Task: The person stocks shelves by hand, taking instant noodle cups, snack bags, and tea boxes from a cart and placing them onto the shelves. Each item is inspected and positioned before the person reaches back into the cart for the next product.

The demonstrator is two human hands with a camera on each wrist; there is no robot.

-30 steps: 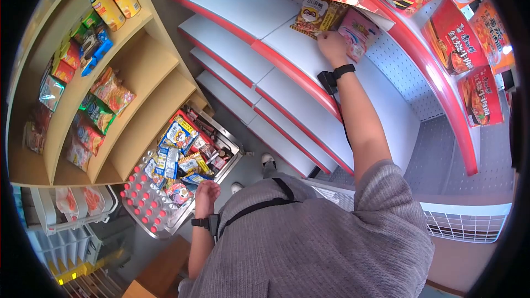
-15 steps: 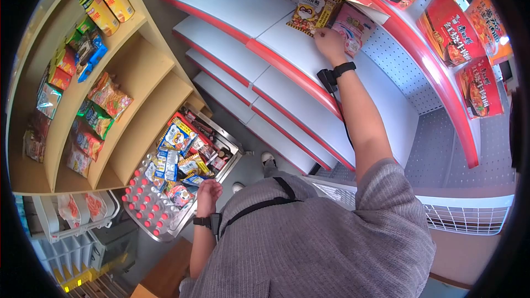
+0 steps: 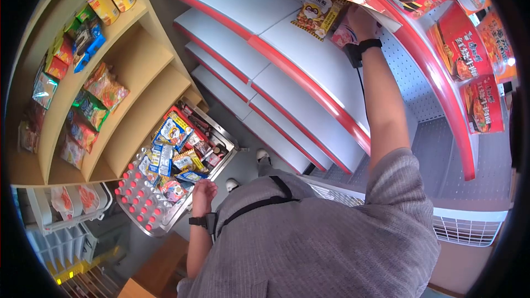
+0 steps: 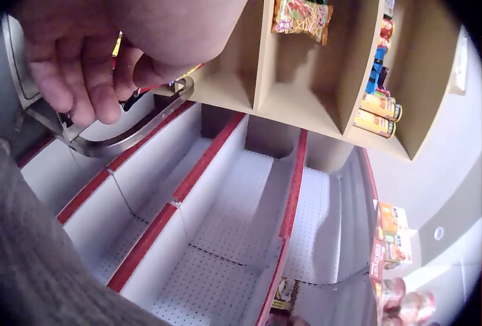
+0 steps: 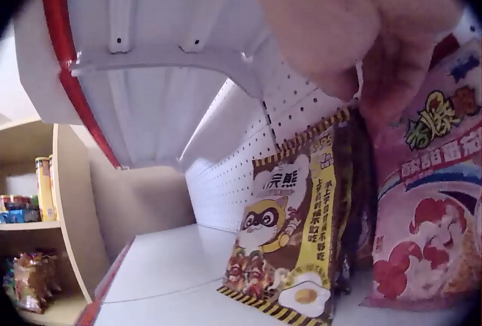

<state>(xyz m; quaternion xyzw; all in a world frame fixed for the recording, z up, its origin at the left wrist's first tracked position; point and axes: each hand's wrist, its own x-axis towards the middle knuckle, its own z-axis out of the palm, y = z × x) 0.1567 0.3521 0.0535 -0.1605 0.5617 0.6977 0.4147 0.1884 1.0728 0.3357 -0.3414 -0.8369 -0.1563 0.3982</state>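
My right hand (image 3: 360,24) is over the upper part of a pink snack packet (image 3: 343,36) on the white shelf. Seen from the right wrist, the fingertips (image 5: 376,104) are at the top left corner of the pink packet (image 5: 425,247); whether they pinch it is unclear. A brown and yellow raccoon packet (image 5: 275,228) leans upright beside it, slightly tilted, with more packaging behind. My left hand (image 3: 205,197) hangs beside the cart, fingers loosely curled and holding nothing; in the left wrist view this hand (image 4: 94,70) is above the cart's metal rail (image 4: 132,139).
The metal cart (image 3: 220,174) holds blue and yellow packets (image 3: 172,132) and red-capped bottles (image 3: 144,201). A wooden shelf unit (image 3: 135,91) with snacks stands left. Red noodle boxes (image 3: 461,47) line the upper right shelf, whose red edge (image 3: 436,77) is close to my right arm.
My right hand has moved right, from the lower edge of the raccoon packet to the pink packet, covering much of it. My left hand has stayed beside the cart.
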